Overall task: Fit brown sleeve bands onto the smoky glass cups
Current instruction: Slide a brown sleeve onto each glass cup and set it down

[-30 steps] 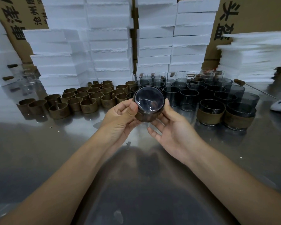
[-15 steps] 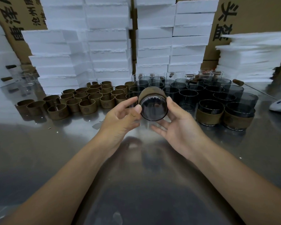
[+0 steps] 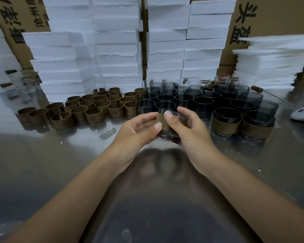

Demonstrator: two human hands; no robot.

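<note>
Cup (image 3: 168,136), one, gripped by left hand (image 3: 139,132) and right hand (image 3: 191,133); two banded cups (image 3: 225,126) nearby.

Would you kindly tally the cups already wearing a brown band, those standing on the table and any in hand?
Banded cups standing on the table: 2
Banded cup held by left hand and right hand: 1
Total: 3
</note>
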